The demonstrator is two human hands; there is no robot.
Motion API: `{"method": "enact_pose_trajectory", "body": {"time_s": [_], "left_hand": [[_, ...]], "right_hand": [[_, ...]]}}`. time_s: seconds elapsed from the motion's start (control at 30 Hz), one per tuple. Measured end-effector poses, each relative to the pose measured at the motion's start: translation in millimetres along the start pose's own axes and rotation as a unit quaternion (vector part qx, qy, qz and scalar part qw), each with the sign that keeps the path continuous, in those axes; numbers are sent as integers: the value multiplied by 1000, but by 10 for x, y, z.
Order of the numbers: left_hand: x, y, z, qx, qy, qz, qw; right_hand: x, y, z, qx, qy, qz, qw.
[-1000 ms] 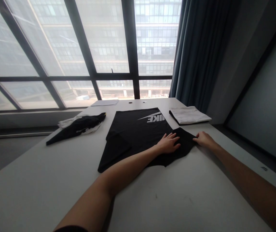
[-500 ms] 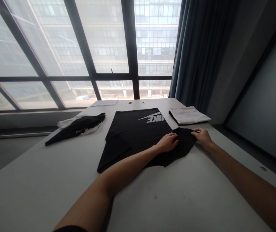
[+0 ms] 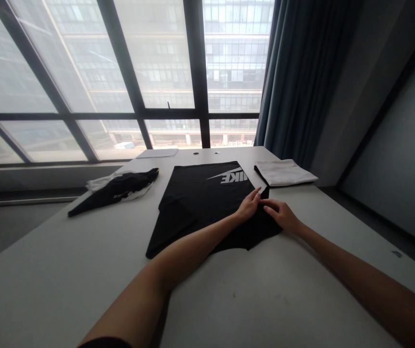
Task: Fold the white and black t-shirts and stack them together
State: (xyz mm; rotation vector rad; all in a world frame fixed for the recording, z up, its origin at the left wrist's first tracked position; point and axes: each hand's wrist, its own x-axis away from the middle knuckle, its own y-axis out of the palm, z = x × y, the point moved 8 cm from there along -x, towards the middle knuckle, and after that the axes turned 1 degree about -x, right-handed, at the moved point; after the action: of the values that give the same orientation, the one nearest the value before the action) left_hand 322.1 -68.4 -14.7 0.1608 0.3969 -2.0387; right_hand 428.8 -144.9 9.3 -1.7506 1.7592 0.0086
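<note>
A black T-shirt with a white NIKE print lies spread on the white table, its neckline towards me. Its right-hand sleeve is folded inward, and a bit of dark cloth stands up behind my fingers. My left hand rests on the shirt beside this fold, fingers stretched out and tilted up on edge. Just to its right, my right hand pinches the sleeve cloth between thumb and fingers. The fingertips of both hands nearly meet, and part of the fold is hidden behind them.
At the right back lies a folded white cloth with a dark layer under it. A crumpled black-and-white garment lies on the left. White sheets sit at the far edge, before the window. A blue curtain hangs at the right.
My right hand has moved left, carrying the sleeve inward over the shirt. My left hand has turned from lying flat to tilted on edge, its fingers now pointing up.
</note>
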Motion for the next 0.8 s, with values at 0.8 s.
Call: {"method": "enact_pose_trajectory", "body": {"time_s": [0.8], "left_hand": [[-116,-471,353,-146,-101,-40,983]], "right_hand": [[14,-396,367,108,20,160,981]]}}
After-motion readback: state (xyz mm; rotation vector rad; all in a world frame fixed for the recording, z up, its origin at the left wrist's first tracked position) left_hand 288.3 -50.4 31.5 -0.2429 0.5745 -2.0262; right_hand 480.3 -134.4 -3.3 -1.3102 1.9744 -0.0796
